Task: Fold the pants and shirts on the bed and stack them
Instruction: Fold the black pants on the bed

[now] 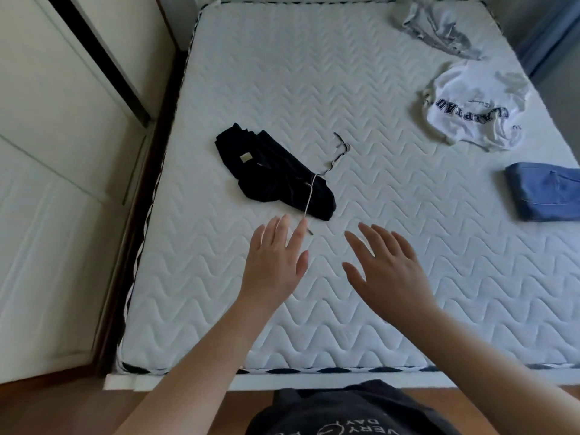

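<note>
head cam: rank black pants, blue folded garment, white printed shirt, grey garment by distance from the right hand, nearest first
1. black pants, up and left of the right hand, mid-bed.
2. blue folded garment, at the right edge.
3. white printed shirt, farther up on the right.
4. grey garment, far right corner.

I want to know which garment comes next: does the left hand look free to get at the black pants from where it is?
Probably yes. The left hand is open and empty, fingertips just short of the black pants, near their drawstring. Only bare mattress lies between them.
</note>
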Action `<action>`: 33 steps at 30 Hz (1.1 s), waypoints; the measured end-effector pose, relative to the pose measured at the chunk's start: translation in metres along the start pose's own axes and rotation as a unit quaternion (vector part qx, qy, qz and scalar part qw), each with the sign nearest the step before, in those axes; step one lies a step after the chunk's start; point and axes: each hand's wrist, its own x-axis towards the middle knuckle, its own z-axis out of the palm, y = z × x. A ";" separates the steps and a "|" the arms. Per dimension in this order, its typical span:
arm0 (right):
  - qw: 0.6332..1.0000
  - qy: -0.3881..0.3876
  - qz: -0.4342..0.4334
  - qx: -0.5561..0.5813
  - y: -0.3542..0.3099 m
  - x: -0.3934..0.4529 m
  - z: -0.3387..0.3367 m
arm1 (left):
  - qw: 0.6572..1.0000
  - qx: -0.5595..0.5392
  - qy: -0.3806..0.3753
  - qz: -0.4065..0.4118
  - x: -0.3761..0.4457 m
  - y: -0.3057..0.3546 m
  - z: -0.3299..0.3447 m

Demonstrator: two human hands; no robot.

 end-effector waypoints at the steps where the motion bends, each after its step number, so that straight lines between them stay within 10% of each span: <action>1: 1.000 0.007 0.001 0.005 0.002 0.006 0.003 | 1.000 0.004 0.000 0.004 0.005 -0.001 0.002; 23: 0.994 0.083 -0.016 0.073 0.080 0.227 0.228 | 0.994 -0.015 -0.103 -0.022 0.180 -0.052 0.255; 33: 0.995 -0.051 0.003 0.091 0.077 0.340 0.353 | 0.984 0.069 -0.161 -0.027 0.248 -0.107 0.378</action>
